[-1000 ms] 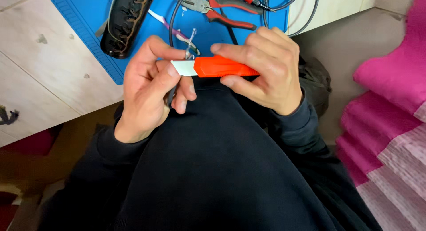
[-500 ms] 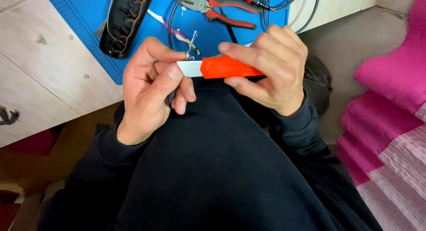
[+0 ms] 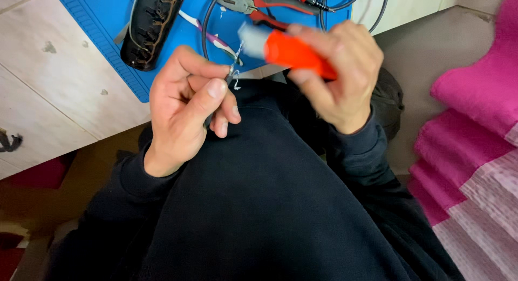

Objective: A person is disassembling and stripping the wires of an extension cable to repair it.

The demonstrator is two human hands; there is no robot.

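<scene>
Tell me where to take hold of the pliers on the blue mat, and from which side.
Grip the pliers by the red-and-black handles, which point right; the metal nose points left. Come from above: they lie flat on the blue mat, with cables close by their far end, behind the right hand.

- The surface (image 3: pixel 59 97) is pale, whitewashed wood with a few small dark marks, running above and to the left of the hands.
- A blue mat (image 3: pixel 102 22) with a ribbed edge lies on it, just above the hands.
- A black, elongated part with stitching (image 3: pixel 151 27) rests on the mat, above the left hand (image 3: pixel 186 105).
- Red-handled pliers (image 3: pixel 264 5) lie on the mat, above the right hand (image 3: pixel 337 70).
- A dark cable (image 3: pixel 208 27) loops across the mat between them.
- A thin purple-and-white strip (image 3: pixel 208 35) lies beside the cable.
</scene>
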